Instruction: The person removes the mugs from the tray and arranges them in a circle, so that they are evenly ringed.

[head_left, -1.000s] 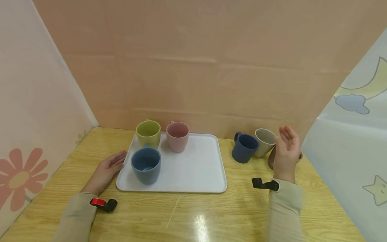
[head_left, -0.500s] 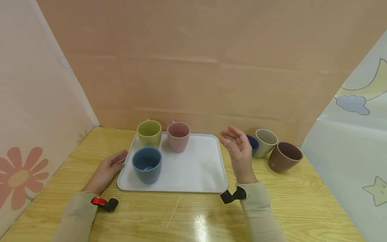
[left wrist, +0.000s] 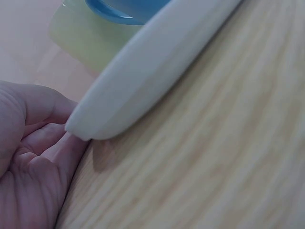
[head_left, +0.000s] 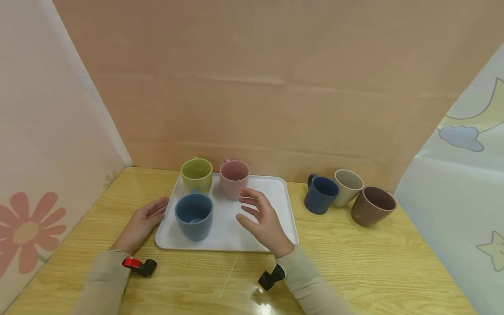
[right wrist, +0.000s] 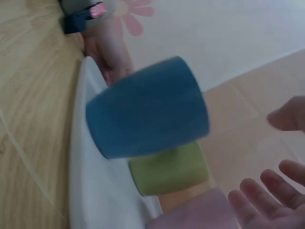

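A white tray (head_left: 260,218) bears a blue mug (head_left: 194,221), a yellow-green mug (head_left: 197,175) and a pink mug (head_left: 234,183). My left hand (head_left: 143,221) rests at the tray's left edge, its fingertips against the rim, as the left wrist view also shows. Above the tray, right of the blue mug, my right hand (head_left: 263,221) hovers with fingers spread and nothing held. In the right wrist view the blue mug (right wrist: 150,109) fills the middle, with those fingers (right wrist: 274,191) apart from it.
Right of the tray, a dark blue mug (head_left: 320,197), a beige mug (head_left: 348,186) and a brown mug (head_left: 370,208) stand close together on the wooden table (head_left: 354,262). A back wall panel (head_left: 275,109) rises behind the tray.
My right hand has swept left from in front of the brown mug, past the dark blue mug, to above the tray. The left hand and the mugs have stayed in place.
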Motion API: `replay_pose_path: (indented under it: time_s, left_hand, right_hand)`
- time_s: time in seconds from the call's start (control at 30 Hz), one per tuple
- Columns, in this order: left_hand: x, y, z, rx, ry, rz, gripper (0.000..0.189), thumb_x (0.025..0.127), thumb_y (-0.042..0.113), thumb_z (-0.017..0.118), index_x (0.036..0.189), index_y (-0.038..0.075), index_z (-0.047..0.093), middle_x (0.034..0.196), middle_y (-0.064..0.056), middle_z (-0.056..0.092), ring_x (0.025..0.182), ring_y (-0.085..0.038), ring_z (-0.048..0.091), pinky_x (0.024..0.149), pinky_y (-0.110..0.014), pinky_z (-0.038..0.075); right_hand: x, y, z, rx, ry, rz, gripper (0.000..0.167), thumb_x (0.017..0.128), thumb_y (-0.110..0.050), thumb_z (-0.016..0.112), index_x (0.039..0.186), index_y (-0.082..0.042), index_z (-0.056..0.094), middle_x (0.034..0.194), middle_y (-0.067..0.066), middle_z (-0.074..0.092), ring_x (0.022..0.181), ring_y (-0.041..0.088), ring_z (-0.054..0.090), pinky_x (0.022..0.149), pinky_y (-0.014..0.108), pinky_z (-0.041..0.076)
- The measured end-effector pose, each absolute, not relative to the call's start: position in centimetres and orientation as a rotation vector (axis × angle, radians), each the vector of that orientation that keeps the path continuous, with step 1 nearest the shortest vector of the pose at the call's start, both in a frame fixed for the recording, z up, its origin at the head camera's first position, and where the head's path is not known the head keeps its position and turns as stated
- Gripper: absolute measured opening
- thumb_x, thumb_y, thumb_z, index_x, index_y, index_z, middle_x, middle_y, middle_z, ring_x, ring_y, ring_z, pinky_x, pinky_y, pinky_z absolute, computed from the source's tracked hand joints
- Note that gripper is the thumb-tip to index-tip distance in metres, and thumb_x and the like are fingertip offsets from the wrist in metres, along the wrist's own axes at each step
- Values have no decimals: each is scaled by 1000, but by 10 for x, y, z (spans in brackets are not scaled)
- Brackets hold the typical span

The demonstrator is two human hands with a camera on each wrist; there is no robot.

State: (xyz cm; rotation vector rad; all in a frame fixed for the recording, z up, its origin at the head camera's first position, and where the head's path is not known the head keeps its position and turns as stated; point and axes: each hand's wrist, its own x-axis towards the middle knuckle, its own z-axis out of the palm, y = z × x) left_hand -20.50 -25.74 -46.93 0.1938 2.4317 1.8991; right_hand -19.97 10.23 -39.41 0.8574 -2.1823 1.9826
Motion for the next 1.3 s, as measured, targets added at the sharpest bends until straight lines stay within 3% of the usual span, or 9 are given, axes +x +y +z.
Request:
replay_pose_path:
  time_s: [0.13,0.53,0.77,1.3]
  left_hand:
    - [-205,-256,-469,182,2435,1889,57,108,12,50,157,-5,26,159,-25,33,145,-40,32,97,-5,38]
    - [-208,-256,-471,198,2439,1903,57,107,10,49,157,-6,26,158,-27,33,145,-41,32,96,-5,38]
    - [-210,-254,-472,191,2442,1911,56,107,10,50,156,-6,28,158,-26,35,145,-40,33,95,-5,39]
    - [-206,-256,-475,206,2464,1906,56,107,8,50,156,-7,28,157,-27,36,144,-41,33,96,-5,38]
  right_hand:
    - [-201,87,-400,835,-2308,1923,66,86,-1,78,144,-4,48,142,14,53,129,37,54,106,38,49]
    - [-201,38,-418,808,-2581,1903,84,81,-18,87,150,-14,40,150,5,46,135,29,48,111,49,43]
    - [-202,19,-420,704,-2583,1929,95,77,-23,91,154,-16,35,144,-4,49,133,19,49,112,43,42]
    - [-201,15,-428,661,-2507,1904,87,71,-27,95,144,-23,49,131,-10,59,121,11,55,103,38,50]
